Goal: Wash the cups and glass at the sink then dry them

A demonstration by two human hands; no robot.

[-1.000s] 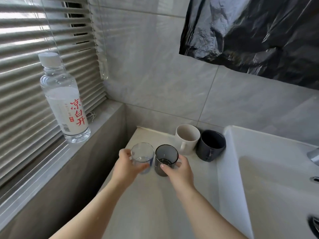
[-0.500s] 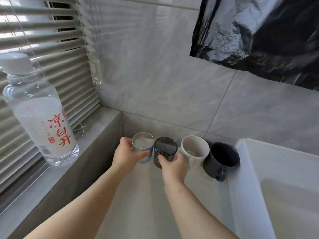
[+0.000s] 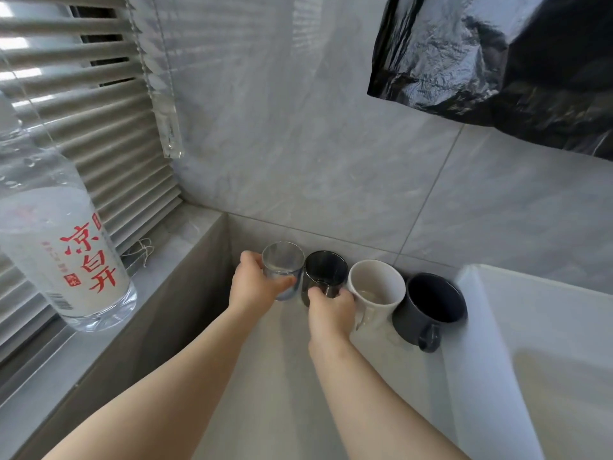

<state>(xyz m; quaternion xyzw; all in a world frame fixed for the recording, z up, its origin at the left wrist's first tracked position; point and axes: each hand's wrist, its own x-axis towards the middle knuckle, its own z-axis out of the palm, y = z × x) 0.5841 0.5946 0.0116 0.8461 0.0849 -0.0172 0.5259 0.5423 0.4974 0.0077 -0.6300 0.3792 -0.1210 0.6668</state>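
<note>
Along the back wall of the counter (image 3: 265, 393) stand a clear glass (image 3: 282, 260), a dark smoked glass (image 3: 325, 268), a white mug (image 3: 376, 290) and a dark grey mug (image 3: 434, 302) in one row. My left hand (image 3: 255, 283) grips the clear glass from its left side. My right hand (image 3: 331, 310) holds the dark glass from the front, fingers curled round it. Both glasses are upright, close against the wall. The white sink (image 3: 537, 343) lies to the right of the mugs.
A large water bottle (image 3: 63, 247) with red lettering stands on the window ledge (image 3: 166, 260) at the left, under slatted blinds (image 3: 83, 111). A black plastic sheet (image 3: 497, 61) hangs on the tiled wall at the upper right.
Both hands have carried the two glasses back toward the wall, into line with the mugs. The camera has come closer and turned left, so less of the sink shows.
</note>
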